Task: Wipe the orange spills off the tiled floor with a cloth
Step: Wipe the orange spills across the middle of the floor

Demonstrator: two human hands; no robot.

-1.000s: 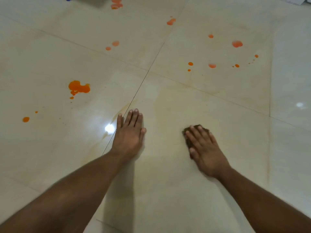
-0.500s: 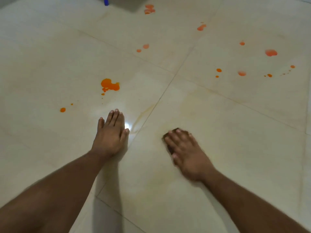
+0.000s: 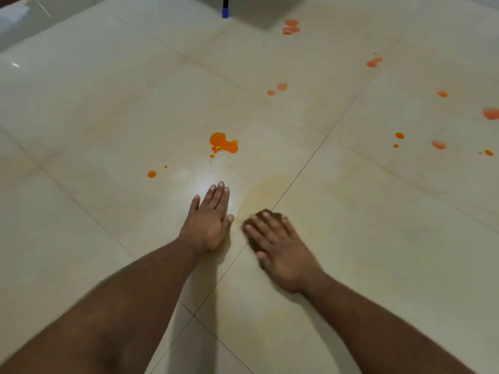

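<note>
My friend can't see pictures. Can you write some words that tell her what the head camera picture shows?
A person's right hand presses a dark cloth flat on a shiny cream tiled floor, while the left hand rests flat beside it. Orange spills dot the tiles ahead, the biggest splash just beyond the left hand. A faint yellowish smear lies by the cloth.

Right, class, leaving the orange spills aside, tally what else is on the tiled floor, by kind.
Hands: 2 (left hand, right hand)
Brown cloth: 1
Blue-tipped object: 1
Total: 4
</note>
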